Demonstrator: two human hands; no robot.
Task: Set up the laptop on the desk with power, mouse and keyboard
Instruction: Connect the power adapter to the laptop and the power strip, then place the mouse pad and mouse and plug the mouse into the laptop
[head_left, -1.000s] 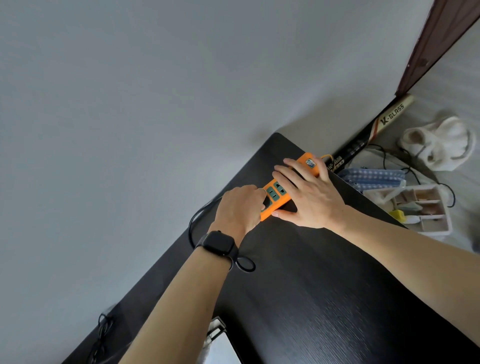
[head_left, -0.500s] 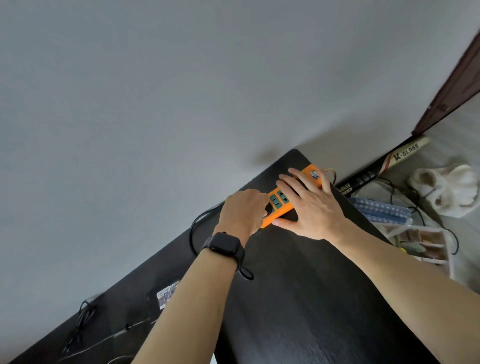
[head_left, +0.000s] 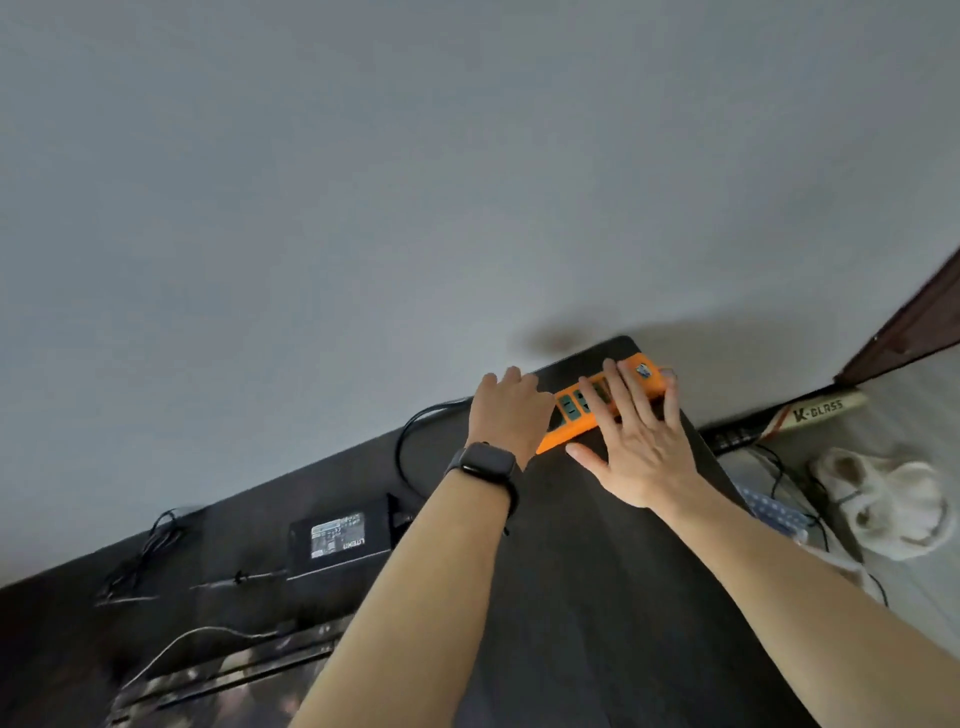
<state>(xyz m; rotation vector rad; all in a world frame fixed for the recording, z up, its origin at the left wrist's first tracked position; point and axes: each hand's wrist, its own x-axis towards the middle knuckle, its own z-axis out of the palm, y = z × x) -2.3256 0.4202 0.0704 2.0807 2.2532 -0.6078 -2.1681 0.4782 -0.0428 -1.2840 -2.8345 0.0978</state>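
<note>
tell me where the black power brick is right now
Head view, left of centre: the black power brick lies flat on the dark desk near the wall edge, left of the left forearm, with the orange power strip farther right.

Open desk top (head_left: 597, 597) on near side of power strip (head_left: 571, 415); wall (head_left: 363, 208) blocks behind it, power brick (head_left: 337, 538) and cables (head_left: 140, 561) crowd left.

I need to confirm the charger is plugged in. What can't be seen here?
Head view only.
Whether anything is plugged in: the left hand covers that end of the power strip.
Middle of the strip: under the fingers of the right hand.
Adapter label: too small, blurred.
Object at the bottom edge: blurred, cut off.
</note>
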